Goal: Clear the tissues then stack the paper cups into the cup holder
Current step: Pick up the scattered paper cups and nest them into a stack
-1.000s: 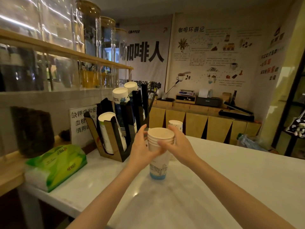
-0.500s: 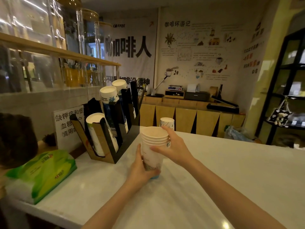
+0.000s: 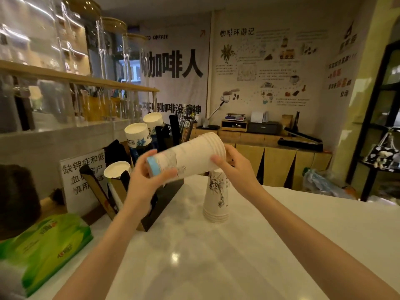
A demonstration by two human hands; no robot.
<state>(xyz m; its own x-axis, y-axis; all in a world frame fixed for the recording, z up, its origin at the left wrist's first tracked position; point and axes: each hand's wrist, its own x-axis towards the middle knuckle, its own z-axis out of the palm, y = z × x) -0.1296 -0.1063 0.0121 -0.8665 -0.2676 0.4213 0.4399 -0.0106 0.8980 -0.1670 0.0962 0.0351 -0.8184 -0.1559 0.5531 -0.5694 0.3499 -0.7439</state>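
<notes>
My left hand [image 3: 144,182] hides part of the cup holder [image 3: 164,198]. The tissue pack [image 3: 41,250] is cut by the left edge. The held cup stack [image 3: 188,158] is motion-blurred.

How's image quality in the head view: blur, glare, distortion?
Head view: dim, warm indoor light; the cup stack held in both hands is slightly motion-smeared; the left hand is soft too. Small specular highlights on the white counter; streaky reflections on the glass jars. Wide-angle bending toward the edges; the tissue pack is stretched.
</notes>
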